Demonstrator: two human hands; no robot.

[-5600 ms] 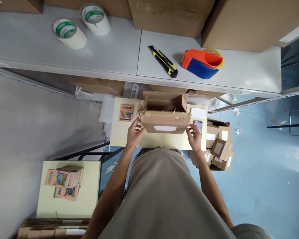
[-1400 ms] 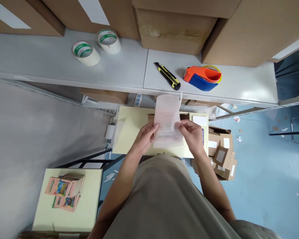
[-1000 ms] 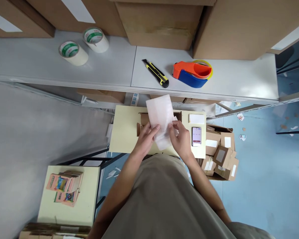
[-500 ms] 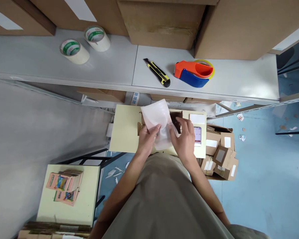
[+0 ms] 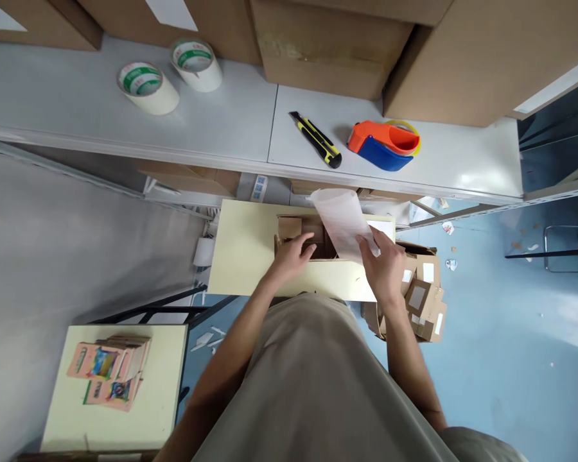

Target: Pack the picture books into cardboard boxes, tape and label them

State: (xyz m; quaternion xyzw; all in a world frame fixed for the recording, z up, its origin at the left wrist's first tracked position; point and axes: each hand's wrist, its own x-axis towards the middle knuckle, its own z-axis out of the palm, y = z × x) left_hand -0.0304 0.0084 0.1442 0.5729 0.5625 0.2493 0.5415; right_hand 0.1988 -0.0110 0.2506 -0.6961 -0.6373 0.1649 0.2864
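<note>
My right hand [image 5: 385, 263] grips the lower right end of a thin, translucent white packing sheet [image 5: 341, 218] between thumb and fingers. The sheet slants over the right part of an open cardboard box [image 5: 289, 227] on a cream tabletop [image 5: 241, 250]. Near the box's front edge is my left hand [image 5: 289, 260], with thumb and forefinger apart and nothing visible in it. Brown inner walls show inside the box; its right side is hidden by the sheet. A white card [image 5: 383, 227] lies to the right, partly covered.
A grey shelf ahead carries two tape rolls [image 5: 147, 88] [image 5: 196, 64], a utility knife [image 5: 316, 140], an orange-blue tape dispenser [image 5: 384, 145] and large cartons [image 5: 337, 51]. Small boxes [image 5: 421, 295] fill a carton at right. Pink booklets [image 5: 108, 372] lie on a side table [image 5: 164, 398].
My left hand has let go of the packing sheet and moved slightly left. My right hand has carried the sheet rightward, baring the left part of the box; the phone is now hidden.
</note>
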